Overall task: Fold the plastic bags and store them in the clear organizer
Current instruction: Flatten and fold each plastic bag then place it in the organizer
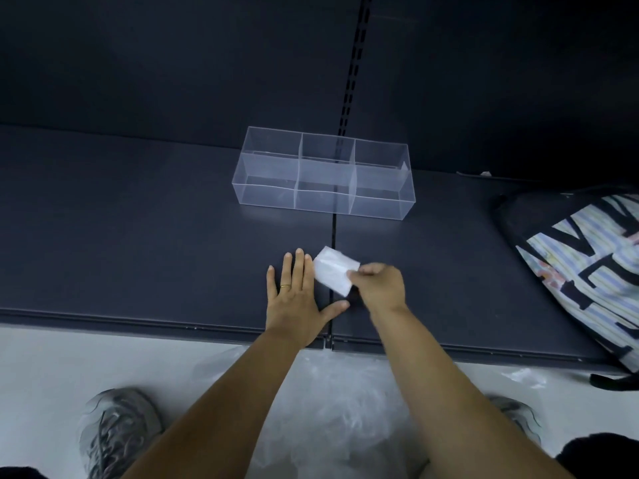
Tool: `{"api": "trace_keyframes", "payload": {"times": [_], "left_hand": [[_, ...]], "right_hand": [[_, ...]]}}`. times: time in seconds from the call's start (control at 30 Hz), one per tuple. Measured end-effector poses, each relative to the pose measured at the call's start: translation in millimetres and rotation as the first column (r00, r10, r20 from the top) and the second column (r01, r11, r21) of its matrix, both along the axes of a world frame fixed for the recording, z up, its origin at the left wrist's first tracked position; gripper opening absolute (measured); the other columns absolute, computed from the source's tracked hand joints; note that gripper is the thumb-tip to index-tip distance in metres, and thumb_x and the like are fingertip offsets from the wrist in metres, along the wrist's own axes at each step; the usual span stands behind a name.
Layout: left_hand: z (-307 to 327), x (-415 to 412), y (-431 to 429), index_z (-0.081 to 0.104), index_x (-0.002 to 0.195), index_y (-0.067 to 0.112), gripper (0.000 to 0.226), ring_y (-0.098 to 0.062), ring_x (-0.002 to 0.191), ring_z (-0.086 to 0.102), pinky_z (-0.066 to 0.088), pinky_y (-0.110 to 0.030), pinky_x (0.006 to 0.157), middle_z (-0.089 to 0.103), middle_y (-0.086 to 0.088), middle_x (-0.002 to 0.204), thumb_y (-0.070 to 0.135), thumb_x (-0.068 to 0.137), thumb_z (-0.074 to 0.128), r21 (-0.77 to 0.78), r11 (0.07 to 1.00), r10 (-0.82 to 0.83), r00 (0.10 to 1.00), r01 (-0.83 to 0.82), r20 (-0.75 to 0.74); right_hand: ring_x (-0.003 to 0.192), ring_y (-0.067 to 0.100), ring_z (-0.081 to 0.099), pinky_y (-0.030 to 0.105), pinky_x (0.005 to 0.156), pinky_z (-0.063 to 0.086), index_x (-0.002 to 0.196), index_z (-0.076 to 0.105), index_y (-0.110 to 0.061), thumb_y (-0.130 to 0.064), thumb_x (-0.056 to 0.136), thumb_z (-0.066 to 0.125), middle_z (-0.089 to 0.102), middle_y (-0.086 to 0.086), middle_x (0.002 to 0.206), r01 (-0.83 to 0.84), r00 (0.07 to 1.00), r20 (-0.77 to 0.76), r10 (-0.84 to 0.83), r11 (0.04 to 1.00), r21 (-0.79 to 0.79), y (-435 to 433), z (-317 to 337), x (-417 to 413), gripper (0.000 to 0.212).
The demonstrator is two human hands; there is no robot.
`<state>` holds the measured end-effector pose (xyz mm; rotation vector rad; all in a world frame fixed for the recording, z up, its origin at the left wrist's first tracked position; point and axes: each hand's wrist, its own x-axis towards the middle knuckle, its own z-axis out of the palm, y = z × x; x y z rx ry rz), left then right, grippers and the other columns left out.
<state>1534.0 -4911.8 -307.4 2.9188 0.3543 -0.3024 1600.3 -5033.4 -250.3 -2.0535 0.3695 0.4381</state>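
Translucent white plastic, folded down to a small flat rectangle [333, 274], is pinched at its near right corner by the right hand [382, 286], whose fingers curl over that edge. The pinch looks meant to keep the folds from springing open. I cannot tell whether the packet's far end touches the dark matte shelf [138, 236] or is just above it.

The left hand [295, 295] lies flat on the shelf, fingers straight and thumb spread. Its index finger is at the packet's left edge, probably as a stop to square it against.

Further back on the shelf, apart from both hands, stands the clear acrylic six-compartment organizer [269, 193]. No bag shows in any cell, so this is likely the first packet, about ready to go in.

A crumpled heap of loose clear plastic bags [339, 409] lies on the pale floor below the shelf edge, handy for the next folds. A striped, lettered fabric bag [587, 264] rests at the shelf's right end.
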Motion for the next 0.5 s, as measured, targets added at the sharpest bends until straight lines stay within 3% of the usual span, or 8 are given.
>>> {"api": "trace_keyframes", "payload": {"times": [0.1,0.2,0.27,0.33,0.4,0.5], "left_hand": [[-3,-6,13,-0.024,0.144,0.019,0.095,-0.022,0.146,-0.017,-0.014,-0.05,0.116,-0.014,-0.001,0.161,0.079,0.07,-0.023,0.05,0.997,-0.067,0.997,0.065,0.049],[-4,-7,14,-0.023,0.145,0.02,0.089,-0.022,0.146,-0.019,-0.014,-0.05,0.116,-0.016,0.0,0.16,0.075,0.075,-0.024,0.059,0.996,-0.077,0.995,0.074,0.059],[-5,-7,13,-0.024,0.145,0.021,0.088,-0.022,0.145,-0.021,-0.016,-0.05,0.116,-0.018,0.001,0.159,0.075,0.076,-0.023,0.054,0.996,-0.072,0.995,0.069,0.063],[-5,-8,13,-0.026,0.145,0.021,0.086,-0.022,0.144,-0.024,-0.018,-0.049,0.115,-0.021,0.001,0.158,0.074,0.077,-0.022,0.05,0.997,-0.07,0.995,0.067,0.067],[-6,-8,14,-0.029,0.144,0.022,0.085,-0.021,0.143,-0.028,-0.02,-0.048,0.114,-0.024,0.002,0.157,0.074,0.077,-0.022,0.044,0.997,-0.063,0.995,0.06,0.077],[-8,-9,14,-0.033,0.141,0.023,0.083,-0.02,0.142,-0.03,-0.021,-0.048,0.114,-0.026,0.003,0.156,0.074,0.078,-0.023,0.041,0.997,-0.064,0.994,0.061,0.087]], "right_hand": [[0.058,0.003,0.058,0.013,0.062,0.047,0.08,0.07,-0.006,-0.005,0.081,0.072,0.065,-0.003,0.067,-0.138,0.968,0.226,0.105,0.981,0.135,-10,36,37,0.002],[0.048,-0.002,0.05,0.01,0.045,0.04,0.081,0.07,-0.014,-0.013,0.082,0.074,0.062,-0.013,0.055,-0.162,0.978,0.172,0.115,0.944,0.286,-16,71,97,0.005],[0.059,0.005,0.052,0.014,0.046,0.042,0.092,0.07,-0.01,-0.015,0.081,0.075,0.065,-0.005,0.068,-0.089,0.993,0.105,0.058,0.943,0.32,-17,74,135,0.013],[0.08,0.015,0.061,0.022,0.067,0.054,0.106,0.067,0.0,-0.012,0.08,0.076,0.069,0.01,0.097,-0.026,0.992,0.123,0.005,0.985,0.168,-17,62,161,0.03],[0.098,0.022,0.062,0.032,0.089,0.051,0.108,0.068,-0.001,-0.013,0.08,0.074,0.067,0.014,0.114,-0.011,0.988,0.155,0.026,0.995,-0.095,-16,45,176,0.031],[0.113,0.028,0.058,0.034,0.096,0.041,0.105,0.071,-0.02,-0.027,0.084,0.065,0.065,0.006,0.119,0.02,0.977,0.195,0.085,0.875,-0.484,-9,26,183,0.024]]}}
